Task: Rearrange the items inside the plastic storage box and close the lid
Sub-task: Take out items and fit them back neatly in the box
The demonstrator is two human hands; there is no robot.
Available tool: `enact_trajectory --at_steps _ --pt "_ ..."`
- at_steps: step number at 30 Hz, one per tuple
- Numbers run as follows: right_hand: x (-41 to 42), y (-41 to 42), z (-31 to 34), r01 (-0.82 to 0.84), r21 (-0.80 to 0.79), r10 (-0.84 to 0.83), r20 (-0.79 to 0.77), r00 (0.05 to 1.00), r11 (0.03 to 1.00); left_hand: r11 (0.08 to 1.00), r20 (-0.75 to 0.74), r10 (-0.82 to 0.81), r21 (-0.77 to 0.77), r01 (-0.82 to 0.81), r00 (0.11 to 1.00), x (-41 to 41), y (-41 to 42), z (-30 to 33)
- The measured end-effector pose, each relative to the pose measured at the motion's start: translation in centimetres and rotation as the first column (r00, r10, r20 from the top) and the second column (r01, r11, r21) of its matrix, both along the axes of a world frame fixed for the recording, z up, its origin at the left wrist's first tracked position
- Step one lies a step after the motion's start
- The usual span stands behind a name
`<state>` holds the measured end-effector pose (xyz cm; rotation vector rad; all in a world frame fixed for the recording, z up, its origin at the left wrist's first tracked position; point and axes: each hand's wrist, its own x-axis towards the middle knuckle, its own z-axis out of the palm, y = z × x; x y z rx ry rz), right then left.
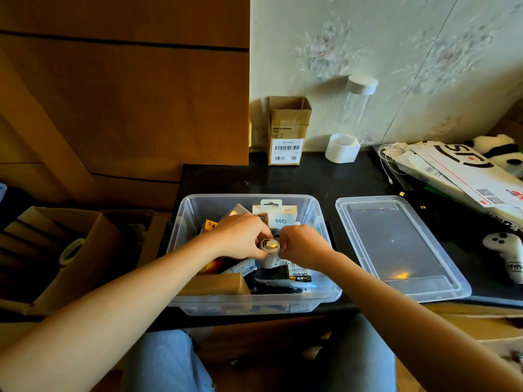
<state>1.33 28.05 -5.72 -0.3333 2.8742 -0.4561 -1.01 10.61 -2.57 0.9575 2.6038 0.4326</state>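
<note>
A clear plastic storage box stands open at the near edge of the black table, filled with several small packages and gadgets. Both hands reach into it. My left hand and my right hand grip a small white device with a shiny gold top between them, above the other items. A white carton marked 880 stands at the back of the box. A tan wooden block lies at the front left. The clear lid lies flat on the table to the right of the box.
A small cardboard carton and a clear tube on a white base stand by the wall. Papers, cables and a panda plush pile at the right, with a white controller. An open cardboard box sits left.
</note>
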Motion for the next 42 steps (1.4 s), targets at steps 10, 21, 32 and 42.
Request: enact_trajectory --at_steps 10,21,32,42 --pt "0.0 0.4 2.1 -0.114 0.083 0.102 0.145 0.984 0.99 0.995 0.11 0.038 0.091 -0.048 0.993 1.3 2.1 -1.7" --pt "0.7 -0.1 1.0 -0.122 0.205 0.082 0.194 0.978 0.971 0.997 0.071 0.067 0.018 -0.069 0.995 1.9 3.4 -3.0" --pt "1.3 1.2 2.7 -0.01 0.162 -0.001 0.066 0.998 0.987 0.991 -0.025 -0.107 -0.088 0.105 0.994 0.9 0.8 -2.0" --pt "0.9 3.9 5.5 0.225 -0.326 -0.15 0.24 0.959 0.918 0.931 0.37 0.054 0.316 -0.181 0.927 -0.7 -0.6 -2.6"
